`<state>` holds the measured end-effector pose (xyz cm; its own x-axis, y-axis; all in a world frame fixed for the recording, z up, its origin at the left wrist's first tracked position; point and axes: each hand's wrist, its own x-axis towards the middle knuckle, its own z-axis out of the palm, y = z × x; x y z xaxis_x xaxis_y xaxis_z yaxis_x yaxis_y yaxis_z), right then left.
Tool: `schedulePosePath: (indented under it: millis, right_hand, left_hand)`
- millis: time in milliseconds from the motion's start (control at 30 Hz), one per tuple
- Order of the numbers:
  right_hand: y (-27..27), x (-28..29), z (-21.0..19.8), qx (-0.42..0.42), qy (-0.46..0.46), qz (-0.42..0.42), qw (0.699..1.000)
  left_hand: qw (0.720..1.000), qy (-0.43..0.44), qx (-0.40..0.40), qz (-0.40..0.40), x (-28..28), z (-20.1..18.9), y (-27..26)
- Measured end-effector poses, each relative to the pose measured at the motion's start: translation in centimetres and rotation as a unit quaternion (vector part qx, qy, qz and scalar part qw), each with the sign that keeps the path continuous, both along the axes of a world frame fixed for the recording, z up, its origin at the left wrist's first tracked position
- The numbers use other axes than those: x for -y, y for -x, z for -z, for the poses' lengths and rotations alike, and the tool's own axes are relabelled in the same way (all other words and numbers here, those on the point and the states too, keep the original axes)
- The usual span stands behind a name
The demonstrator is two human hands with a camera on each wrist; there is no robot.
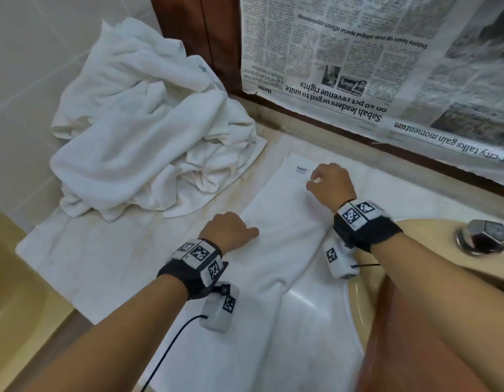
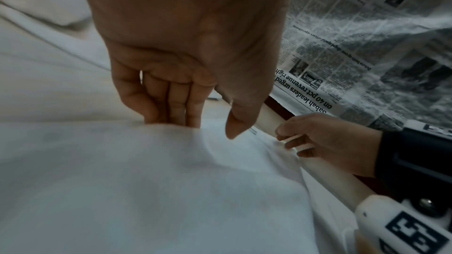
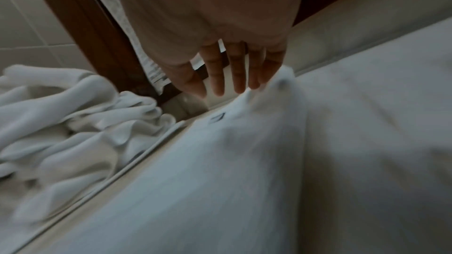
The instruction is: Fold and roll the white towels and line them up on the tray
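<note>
Both forearms reach over a pale, glossy marble counter (image 1: 276, 142). Left hand (image 1: 231, 230): fingers curled, fingertips (image 2: 171, 111) pressing into the flat towel's near-left edge; whether they grip it, I cannot tell. Right hand (image 1: 331, 183): fingers pinching the far edge of the same towel (image 1: 284, 230), soft white terry, spread as a long strip on the counter beside the beige basin (image 1: 431, 261). Crumpled white towels (image 1: 149, 131) heaped far left. Newsprint (image 1: 372, 60) covers the wall behind.

The newspaper (image 1: 372, 60) hangs upside down; its headlines read "Sabah leaders urged to unite on 40 pct revenue rights", "talks gain momentum" and "Home".
</note>
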<state>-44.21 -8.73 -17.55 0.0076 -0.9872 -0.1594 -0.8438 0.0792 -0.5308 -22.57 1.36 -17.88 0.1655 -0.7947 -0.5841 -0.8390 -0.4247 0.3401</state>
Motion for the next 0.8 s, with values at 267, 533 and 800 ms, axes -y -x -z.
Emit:
schedulePosePath:
  millis: [267, 533, 800]
  right_hand:
    - [3.9, 3.9, -0.8, -0.147, -0.045, -0.008, 0.988]
    - [3.9, 3.7, -0.3, -0.081, -0.103, 0.069, 0.989]
    - [3.2, 3.7, -0.3, -0.097, -0.108, 0.085, 0.986]
  left_hand:
    - [0.998, 0.056, -0.013, 0.028, 6.2, 0.7, 1.9]
    - [0.993, 0.116, 0.005, 0.019, 7.1, 2.5, 1.6]
    - [0.993, 0.116, 0.0, -0.008, 7.3, 3.5, 1.7]
